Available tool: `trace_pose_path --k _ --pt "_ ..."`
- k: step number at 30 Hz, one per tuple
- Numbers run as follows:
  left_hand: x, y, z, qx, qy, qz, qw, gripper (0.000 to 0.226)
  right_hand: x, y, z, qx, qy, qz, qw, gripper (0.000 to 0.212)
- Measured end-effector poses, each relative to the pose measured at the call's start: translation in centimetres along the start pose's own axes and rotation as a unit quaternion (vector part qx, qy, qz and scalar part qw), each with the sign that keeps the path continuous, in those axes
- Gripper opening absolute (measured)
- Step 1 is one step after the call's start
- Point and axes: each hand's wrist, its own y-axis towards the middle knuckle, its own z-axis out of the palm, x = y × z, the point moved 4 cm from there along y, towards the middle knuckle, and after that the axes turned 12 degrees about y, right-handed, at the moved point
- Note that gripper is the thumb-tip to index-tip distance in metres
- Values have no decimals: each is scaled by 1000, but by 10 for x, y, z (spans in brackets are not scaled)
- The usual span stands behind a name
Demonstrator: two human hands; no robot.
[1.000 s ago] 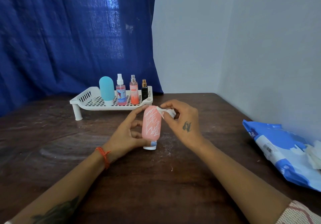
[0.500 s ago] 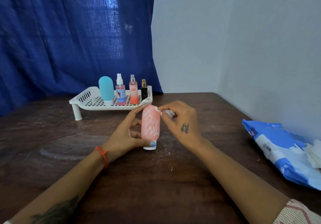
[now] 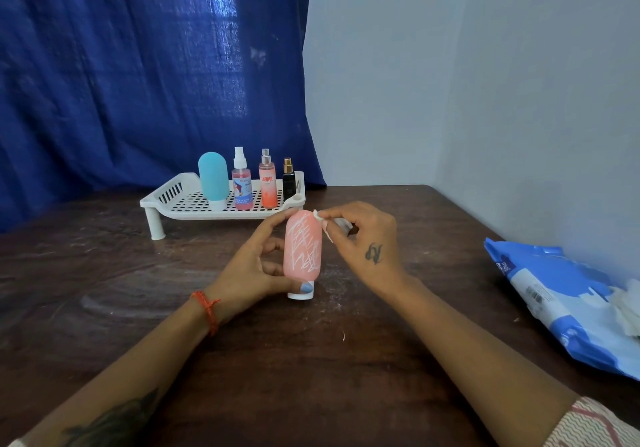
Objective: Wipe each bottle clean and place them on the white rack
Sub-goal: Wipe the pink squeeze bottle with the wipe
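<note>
1. The dark wooden worktop meets a pale wall on the right and a blue curtain behind; bare wood lies on the near side of the hands and to their left.
2. The white rack stands at the back, just behind the hands. Its right half holds 4 upright bottles in a row: a teal bottle, a pink spray bottle, an orange spray bottle and a small black bottle. Its left half is bare grid.
3. A blue wipes pack lies at the right edge, well apart from the hands.
4. The left hand holds the pink bottle, fingers curled behind it, thumb at its base.
5. The right hand pinches a white wipe against the bottle's top right.
6. The pink bottle stands cap-down on the worktop, long axis nearly vertical, white scribbles facing the camera.
</note>
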Motion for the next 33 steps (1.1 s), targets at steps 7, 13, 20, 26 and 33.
trace_pose_path --k 7,13,20,26,33 --pt "-2 -1 -1 -10 1 -3 1000 95 9 0 4 66 5 -40 997 18" --pt "-1 0 0 -13 21 0 1000 95 5 2 0 40 -12 -27 999 12" --pt "-2 0 0 -15 35 -5 999 94 11 0 4 22 -27 -40 999 20" --pt "-2 -1 0 -20 39 -2 999 97 14 -1 6 66 -39 -77 994 16" --pt "-2 -2 0 -13 49 -11 999 99 10 -1 3 21 -54 -54 997 16"
